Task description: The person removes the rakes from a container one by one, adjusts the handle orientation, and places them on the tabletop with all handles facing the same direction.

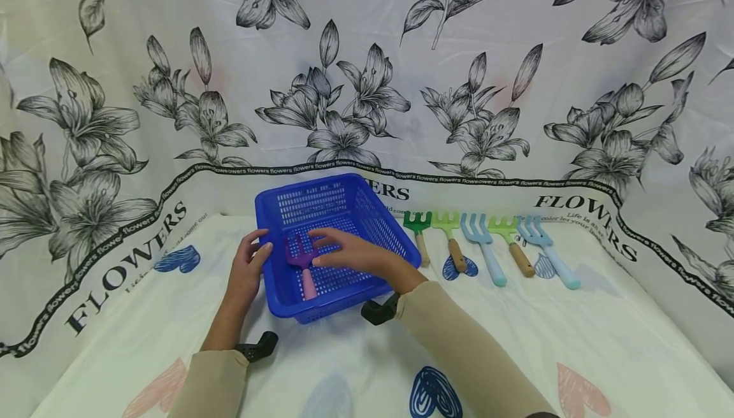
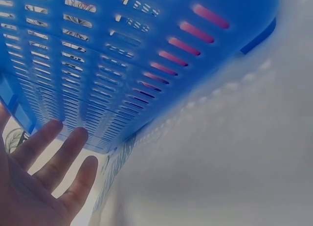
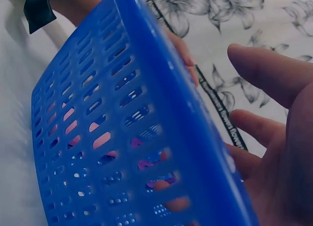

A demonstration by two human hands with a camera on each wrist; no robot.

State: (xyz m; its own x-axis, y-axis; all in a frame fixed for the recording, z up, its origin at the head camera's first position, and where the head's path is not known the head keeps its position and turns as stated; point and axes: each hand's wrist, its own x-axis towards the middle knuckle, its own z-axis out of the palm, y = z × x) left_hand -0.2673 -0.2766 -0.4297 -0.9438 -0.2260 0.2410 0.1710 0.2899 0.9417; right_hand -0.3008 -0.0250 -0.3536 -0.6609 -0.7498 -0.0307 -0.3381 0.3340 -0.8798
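A blue plastic basket (image 1: 338, 294) with slotted walls stands at the centre of the head view. Inside it lies a small garden hand rake (image 1: 309, 283) with purple tines and a pink handle. My left hand (image 1: 248, 268) is at the basket's left rim; in the left wrist view, several of its fingers (image 2: 63, 157) extend loosely outside the slotted wall. Over the basket's interior reaches my right hand (image 1: 346, 251), its fingers spread beside the rake's purple head and holding nothing. Through the wall slots, pink and purple parts of the rake show in both wrist views.
Several more hand rakes stand in a row right of the basket: a dark green one (image 1: 422, 246), light green ones with wooden handles (image 1: 455, 255), and pale blue ones (image 1: 490, 262). A flower-printed cloth (image 1: 338, 99) hangs behind the white table cover (image 1: 504, 329).
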